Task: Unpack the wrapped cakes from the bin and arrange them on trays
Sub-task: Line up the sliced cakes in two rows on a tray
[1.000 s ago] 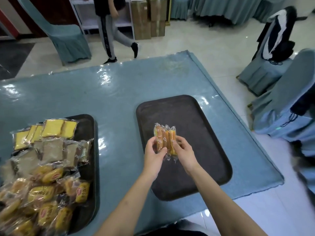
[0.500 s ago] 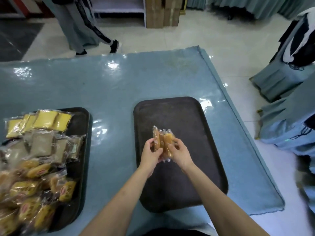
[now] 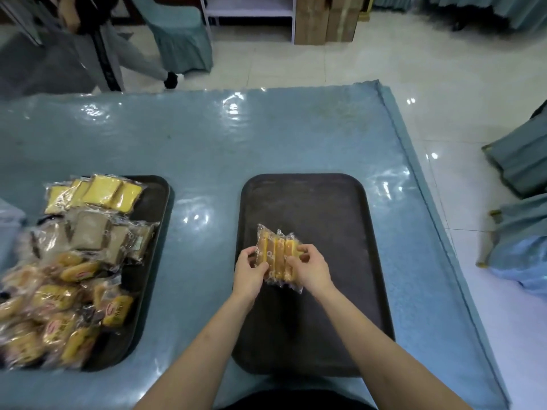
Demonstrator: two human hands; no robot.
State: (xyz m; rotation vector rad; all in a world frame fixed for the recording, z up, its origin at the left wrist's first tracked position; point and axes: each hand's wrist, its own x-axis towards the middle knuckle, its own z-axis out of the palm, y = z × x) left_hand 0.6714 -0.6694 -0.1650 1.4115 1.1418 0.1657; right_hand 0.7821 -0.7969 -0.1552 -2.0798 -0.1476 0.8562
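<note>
A small bundle of clear-wrapped orange-yellow cakes (image 3: 276, 255) is held upright between both hands over the middle of a dark brown tray (image 3: 325, 208). My left hand (image 3: 250, 272) grips the bundle's left side, and my right hand (image 3: 310, 269) pinches its right side. Whether the bundle touches the tray surface is unclear. The rest of this tray is bare. A second dark tray (image 3: 154, 202) at the left is piled with wrapped cakes: yellow slices (image 3: 100, 193) at the back, brown squares (image 3: 91, 235) in the middle, several orange-labelled buns (image 3: 59, 315) in front.
Both trays lie on a table under a glossy blue cover (image 3: 207, 137); its right edge drops to a tiled floor. Covered chairs (image 3: 521, 161) stand at the right. Beyond the far edge a person's leg (image 3: 130, 60), another covered chair and cardboard boxes (image 3: 325, 19) are seen.
Both hands have kept hold of the cake bundle and brought it slightly lower over the tray. The camera tilted down, and the person at the back walked to the left.
</note>
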